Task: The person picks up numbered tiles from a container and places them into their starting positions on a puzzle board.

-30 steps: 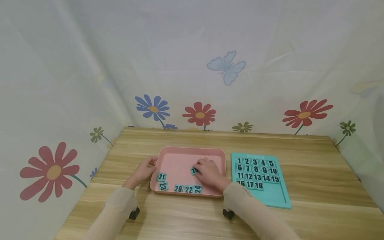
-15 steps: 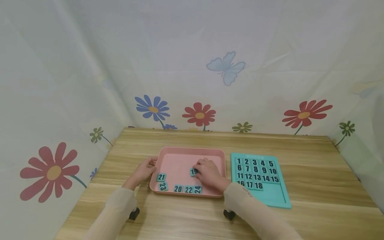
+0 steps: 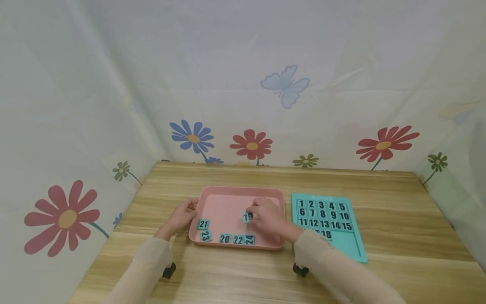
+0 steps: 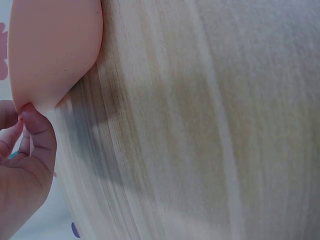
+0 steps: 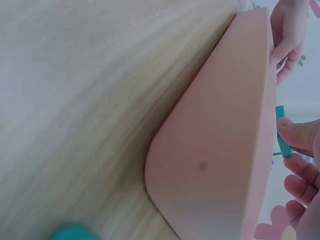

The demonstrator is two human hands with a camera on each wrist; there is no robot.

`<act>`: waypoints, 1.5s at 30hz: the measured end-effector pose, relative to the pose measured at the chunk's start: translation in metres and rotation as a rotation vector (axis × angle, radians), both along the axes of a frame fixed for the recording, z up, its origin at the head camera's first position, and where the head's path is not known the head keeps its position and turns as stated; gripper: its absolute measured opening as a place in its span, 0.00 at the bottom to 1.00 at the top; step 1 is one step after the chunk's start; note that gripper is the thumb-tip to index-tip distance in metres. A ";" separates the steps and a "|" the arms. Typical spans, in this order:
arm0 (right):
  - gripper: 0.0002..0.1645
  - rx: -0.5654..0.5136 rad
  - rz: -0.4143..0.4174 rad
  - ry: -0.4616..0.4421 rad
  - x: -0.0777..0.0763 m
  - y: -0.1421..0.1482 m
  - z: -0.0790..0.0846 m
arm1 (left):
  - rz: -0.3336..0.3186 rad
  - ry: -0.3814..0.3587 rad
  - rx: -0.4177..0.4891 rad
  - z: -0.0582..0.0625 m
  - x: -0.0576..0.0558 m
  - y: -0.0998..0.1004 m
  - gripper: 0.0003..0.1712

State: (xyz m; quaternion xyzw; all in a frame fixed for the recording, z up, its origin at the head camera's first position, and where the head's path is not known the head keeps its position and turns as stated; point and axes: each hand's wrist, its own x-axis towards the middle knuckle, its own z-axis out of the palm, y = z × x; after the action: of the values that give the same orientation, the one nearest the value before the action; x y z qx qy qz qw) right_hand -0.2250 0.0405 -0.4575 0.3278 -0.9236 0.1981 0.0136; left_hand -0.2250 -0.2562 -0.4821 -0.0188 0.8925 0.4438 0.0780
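Thumb and fingers of my left hand (image 3: pixel 181 216) pinch the left rim of a pink tray (image 3: pixel 222 207); the left wrist view shows the grip close at its corner. Over the tray's right half, my right hand (image 3: pixel 269 217) holds a teal number tile marked 19 (image 3: pixel 247 217) by its edge. In the right wrist view that tile (image 5: pixel 281 115) stands on edge between thumb and fingers, beyond the tray's rim. Inside the tray lie tiles 21 (image 3: pixel 203 224) and 23 (image 3: pixel 205 235) at the left, with 20 (image 3: pixel 225 238), 22 (image 3: pixel 238 239) and 24 (image 3: pixel 249 240) along the near side.
To the tray's right lies a teal number board (image 3: pixel 347 247), with tiles in order up to 18 and a bare lower right part. My right sleeve (image 3: pixel 322 257) covers its lower left corner. Both rest on a wooden table (image 3: pixel 235 274) before a flowered curtain (image 3: pixel 326 105).
The right hand and forearm have shifted to the right, bringing tile 19 slightly along and showing more of its face. The left hand stays on the tray's rim.
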 end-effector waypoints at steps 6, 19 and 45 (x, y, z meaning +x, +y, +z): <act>0.15 -0.035 0.038 0.047 0.005 0.020 0.008 | -0.008 0.008 0.002 0.001 -0.001 0.000 0.25; 0.16 -0.057 -0.012 0.116 0.015 0.084 0.017 | 0.009 0.001 -0.026 0.002 -0.002 0.000 0.25; 0.18 -0.122 -0.185 0.055 0.028 0.186 0.004 | 0.009 -0.014 -0.022 0.003 0.002 0.002 0.24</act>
State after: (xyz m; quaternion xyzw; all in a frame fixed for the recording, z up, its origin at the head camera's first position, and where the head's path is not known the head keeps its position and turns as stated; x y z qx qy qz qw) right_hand -0.1973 0.2267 -0.4535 0.2448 -0.9355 0.2429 0.0772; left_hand -0.2234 -0.2538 -0.4788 -0.0270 0.8967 0.4342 0.0819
